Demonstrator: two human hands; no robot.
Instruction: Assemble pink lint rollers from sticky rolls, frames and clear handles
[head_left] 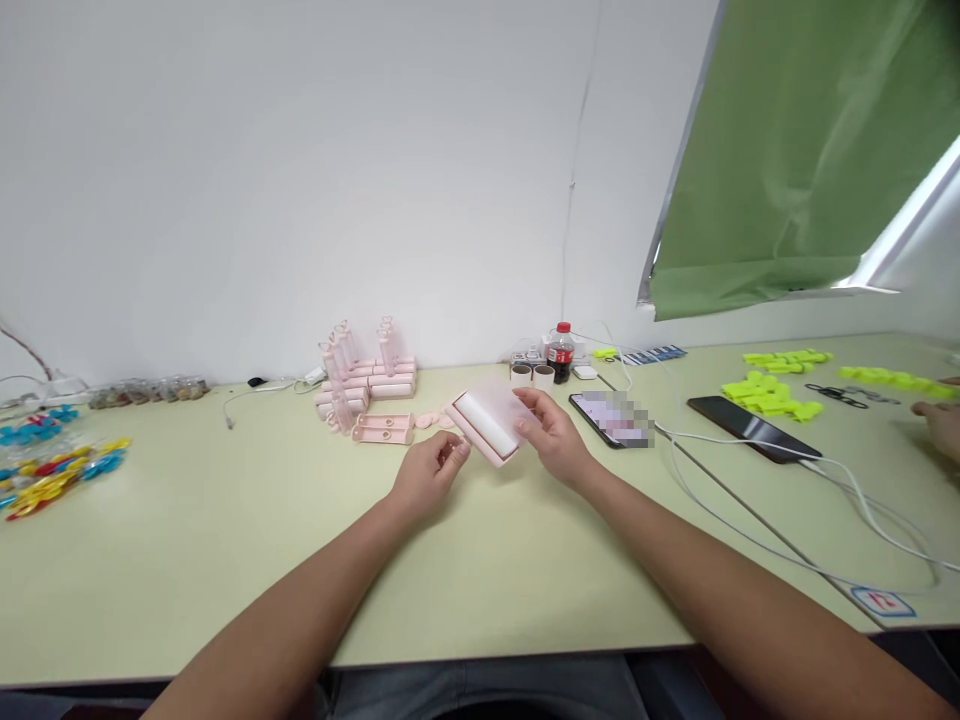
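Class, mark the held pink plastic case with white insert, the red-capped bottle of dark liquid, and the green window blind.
Pink plastic case [487,425], head view: white insert's middle.
Red-capped bottle [559,356], head view: label.
Green window blind [795,165], head view: its middle.

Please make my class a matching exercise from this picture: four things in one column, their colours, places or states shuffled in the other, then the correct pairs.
Things:
1. Pink-framed white roller
2. Cola bottle
3. Dark-screened phone
4. Window blind

Descriptions:
A. Green, hanging at the upper right
B. Has a white cable at one end
C. Held in the right hand
D. Upright, with a red cap

Pairs: 1-C, 2-D, 3-B, 4-A.
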